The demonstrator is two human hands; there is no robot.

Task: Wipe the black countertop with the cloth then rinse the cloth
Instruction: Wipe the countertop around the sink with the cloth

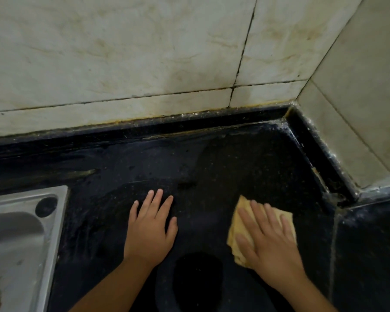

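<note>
- A person wipes a black stone desk [212, 158] in a tiled kitchen corner, seen from a head-worn camera looking down at both hands.
- The right hand [270, 237] lies flat, fingers straight and slightly spread, pressing a folded yellow cloth [239, 224] against the desk; the cloth's edges show beyond the fingers on the far and left sides.
- The left hand [151, 226] rests palm-down on bare stone well apart from the cloth, fingers straight and holding nothing, apparently as a brace.
- The cloth sits toward the right of the surface, near the raised black ledge [313, 154] that runs along the side wall.
- A steel sink [20, 233] is set into the desk at the left edge of the view, the likely place for the rinse to come; no tap is visible.
- The wiping stage looks to be under way: smears and pale specks show across the stone, and grime lines the joint below the stained wall tiles [122, 64].
- To do this step well, the palm should keep even pressure over the whole cloth, working in overlapping passes from the back corner toward the front so that dirt is gathered rather than spread.
- The seam at the ledge probably needs a folded cloth edge pushed in with the fingertips.
- The blurred right hand suggests brisk motion.
</note>
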